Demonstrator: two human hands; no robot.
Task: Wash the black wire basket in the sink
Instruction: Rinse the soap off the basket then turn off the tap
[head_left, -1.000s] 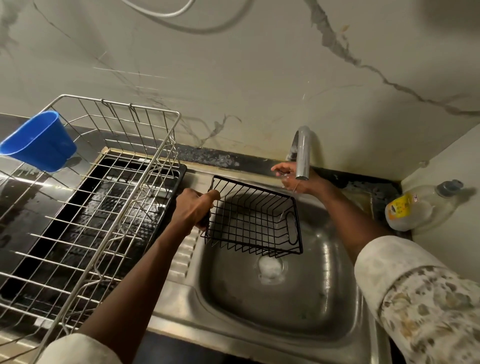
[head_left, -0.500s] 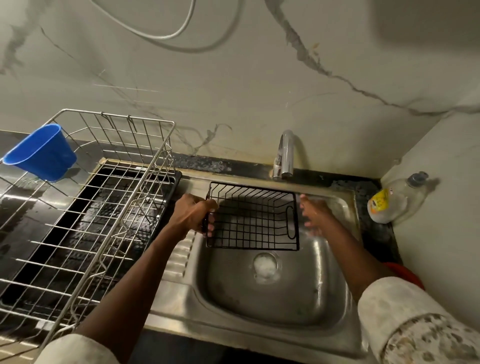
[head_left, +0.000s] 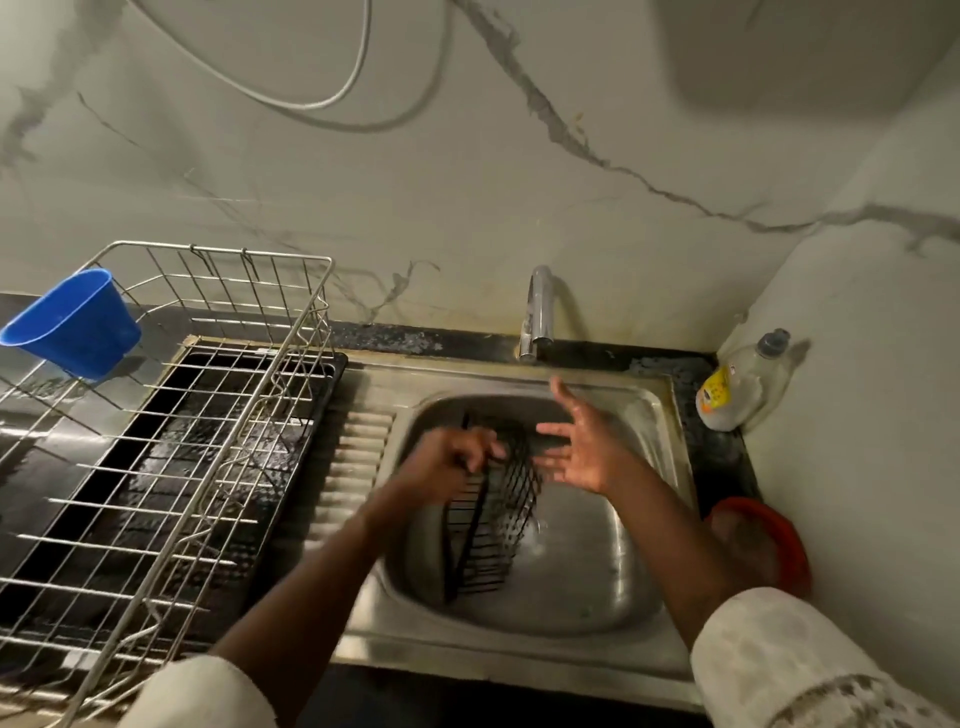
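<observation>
The black wire basket (head_left: 493, 519) hangs tilted on its side over the bowl of the steel sink (head_left: 587, 582). My left hand (head_left: 447, 462) grips its upper left rim; the hand and basket are blurred. My right hand (head_left: 582, 447) is open with wet fingers spread, just to the right of the basket's top, and I cannot tell whether it touches the wires. The chrome tap (head_left: 537, 317) stands at the back of the sink, above my right hand. No stream of water is visible.
A steel dish rack (head_left: 171, 447) on a black tray fills the left counter, with a blue plastic cup (head_left: 78, 325) hung on its far corner. A clear soap bottle (head_left: 743, 384) lies in the right corner. A red bowl (head_left: 763, 545) sits by my right forearm.
The basket has turned from lying flat to standing on its side, lower in the sink. My right hand came off the tap and moved down beside the basket.
</observation>
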